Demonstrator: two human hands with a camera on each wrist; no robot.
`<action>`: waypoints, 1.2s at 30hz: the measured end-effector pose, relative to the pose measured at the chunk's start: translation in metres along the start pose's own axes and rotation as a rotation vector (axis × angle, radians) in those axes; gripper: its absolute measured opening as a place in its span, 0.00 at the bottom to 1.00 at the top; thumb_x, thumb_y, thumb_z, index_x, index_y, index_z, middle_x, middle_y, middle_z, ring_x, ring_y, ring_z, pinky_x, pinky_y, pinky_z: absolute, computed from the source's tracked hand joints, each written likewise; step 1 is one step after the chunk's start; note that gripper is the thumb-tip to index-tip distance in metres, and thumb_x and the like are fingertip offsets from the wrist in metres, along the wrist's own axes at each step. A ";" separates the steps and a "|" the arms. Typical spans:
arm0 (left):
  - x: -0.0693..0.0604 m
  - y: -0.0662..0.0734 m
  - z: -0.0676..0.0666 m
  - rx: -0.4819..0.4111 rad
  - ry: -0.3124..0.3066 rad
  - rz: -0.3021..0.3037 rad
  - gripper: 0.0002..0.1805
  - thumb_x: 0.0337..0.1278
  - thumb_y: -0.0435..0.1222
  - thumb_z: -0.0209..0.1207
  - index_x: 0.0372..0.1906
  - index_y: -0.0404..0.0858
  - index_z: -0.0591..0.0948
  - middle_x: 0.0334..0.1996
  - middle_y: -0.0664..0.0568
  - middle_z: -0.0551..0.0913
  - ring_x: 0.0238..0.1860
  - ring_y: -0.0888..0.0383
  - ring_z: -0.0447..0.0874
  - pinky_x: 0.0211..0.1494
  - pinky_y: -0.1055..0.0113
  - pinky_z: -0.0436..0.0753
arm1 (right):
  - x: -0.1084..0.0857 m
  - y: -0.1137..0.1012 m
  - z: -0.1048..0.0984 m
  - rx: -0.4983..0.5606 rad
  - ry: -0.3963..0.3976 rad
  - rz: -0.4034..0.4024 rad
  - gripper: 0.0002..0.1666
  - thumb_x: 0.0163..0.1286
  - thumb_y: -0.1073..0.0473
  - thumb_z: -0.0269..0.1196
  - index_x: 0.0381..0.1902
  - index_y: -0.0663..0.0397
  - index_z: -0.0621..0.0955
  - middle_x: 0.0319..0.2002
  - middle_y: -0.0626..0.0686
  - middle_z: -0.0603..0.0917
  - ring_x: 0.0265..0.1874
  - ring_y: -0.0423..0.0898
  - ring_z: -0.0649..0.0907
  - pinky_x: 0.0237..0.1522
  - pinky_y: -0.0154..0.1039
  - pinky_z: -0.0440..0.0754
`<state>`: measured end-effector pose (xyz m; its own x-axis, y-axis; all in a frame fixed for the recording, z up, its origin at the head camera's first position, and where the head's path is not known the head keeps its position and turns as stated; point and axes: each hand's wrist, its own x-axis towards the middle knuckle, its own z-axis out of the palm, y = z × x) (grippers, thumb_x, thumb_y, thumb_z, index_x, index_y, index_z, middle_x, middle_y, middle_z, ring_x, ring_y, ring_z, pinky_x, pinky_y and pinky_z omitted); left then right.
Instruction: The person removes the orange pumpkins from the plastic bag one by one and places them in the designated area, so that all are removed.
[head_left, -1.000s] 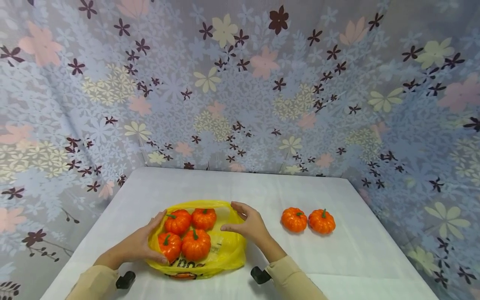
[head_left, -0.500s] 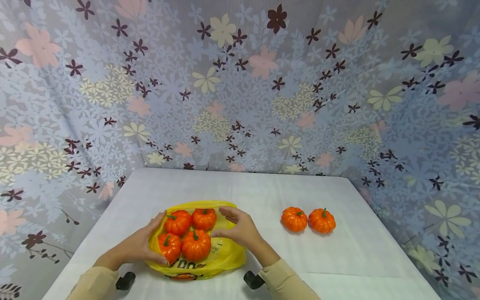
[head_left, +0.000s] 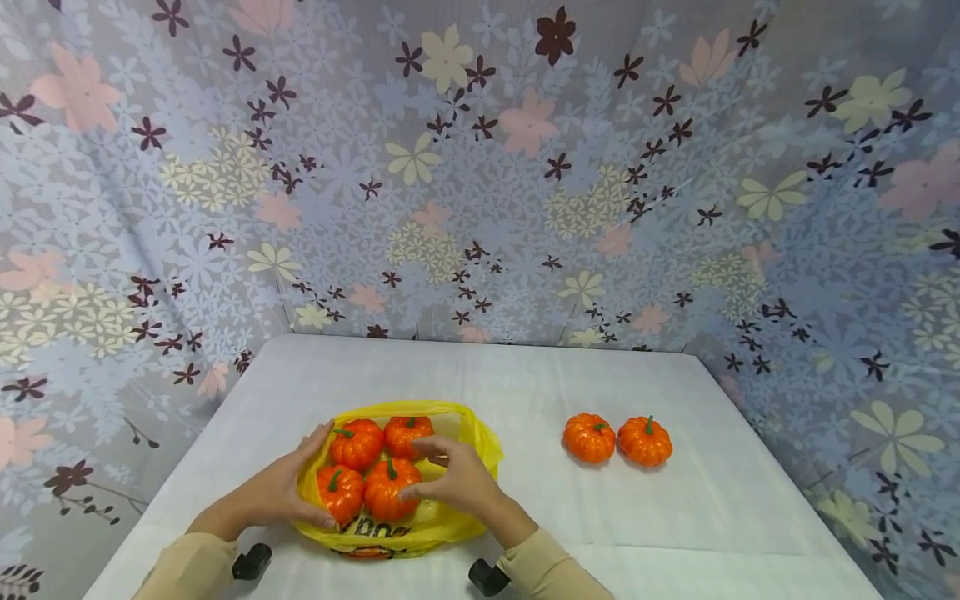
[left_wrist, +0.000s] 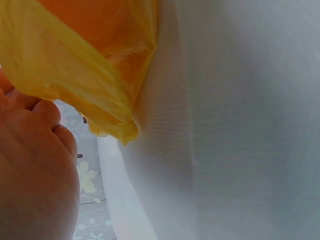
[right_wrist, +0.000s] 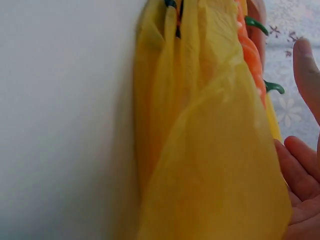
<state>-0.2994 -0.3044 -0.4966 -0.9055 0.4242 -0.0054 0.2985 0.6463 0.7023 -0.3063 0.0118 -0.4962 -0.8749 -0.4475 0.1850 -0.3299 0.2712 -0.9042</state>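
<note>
A yellow plastic bag (head_left: 431, 537) lies on the white table with its mouth spread wide and several small orange pumpkins (head_left: 357, 444) with green stems inside. My left hand (head_left: 270, 493) holds the bag's left rim, thumb at the front and fingers farther back. In the left wrist view, bent fingers meet the yellow plastic (left_wrist: 75, 70). Over the right part of the mouth reaches my right hand (head_left: 468, 487), thumb and fingers apart beside the front right pumpkin (head_left: 388, 493); contact cannot be told. The right wrist view shows the bag's side (right_wrist: 215, 150) and the spread right hand (right_wrist: 302, 180).
Right of the bag, a pumpkin (head_left: 588, 438) and another pumpkin (head_left: 644, 442) sit side by side on the table (head_left: 712, 508). Behind the table hangs a flowered curtain (head_left: 480, 208). A black wrist device (head_left: 252, 562) sits under the left sleeve, with a similar one on the right.
My right hand has left the bag's right rim and moved left over its mouth toward the pumpkins. The bag's right edge now shows uncovered. The left hand stays in place.
</note>
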 end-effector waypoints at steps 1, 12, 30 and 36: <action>0.000 0.000 0.000 0.000 0.002 0.001 0.74 0.33 0.52 0.81 0.82 0.40 0.45 0.78 0.29 0.44 0.74 0.24 0.41 0.70 0.29 0.50 | 0.000 0.001 0.002 -0.007 -0.004 0.000 0.41 0.51 0.54 0.81 0.61 0.62 0.80 0.57 0.55 0.83 0.58 0.56 0.81 0.62 0.45 0.77; -0.001 0.000 0.002 -0.008 -0.007 0.007 0.73 0.34 0.52 0.81 0.82 0.41 0.45 0.78 0.29 0.44 0.74 0.25 0.40 0.70 0.29 0.50 | -0.003 0.004 0.018 -0.119 -0.046 0.025 0.51 0.48 0.50 0.82 0.68 0.59 0.76 0.65 0.51 0.77 0.62 0.47 0.77 0.57 0.35 0.80; -0.003 0.002 0.001 -0.006 0.006 0.016 0.73 0.34 0.53 0.80 0.82 0.39 0.45 0.77 0.29 0.44 0.74 0.25 0.41 0.70 0.29 0.50 | -0.004 0.007 0.023 -0.201 -0.065 0.111 0.53 0.46 0.43 0.81 0.70 0.49 0.75 0.65 0.48 0.77 0.59 0.45 0.80 0.57 0.39 0.81; -0.003 0.003 0.002 -0.019 0.004 0.004 0.73 0.34 0.52 0.81 0.82 0.40 0.45 0.78 0.29 0.44 0.74 0.25 0.40 0.70 0.28 0.49 | -0.005 0.005 0.024 -0.182 -0.066 0.127 0.53 0.47 0.44 0.82 0.70 0.51 0.75 0.65 0.49 0.77 0.59 0.46 0.80 0.56 0.40 0.81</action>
<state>-0.2948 -0.3028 -0.4962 -0.9055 0.4244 0.0005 0.2968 0.6323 0.7156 -0.2947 -0.0049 -0.5113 -0.8901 -0.4536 0.0434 -0.2828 0.4752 -0.8332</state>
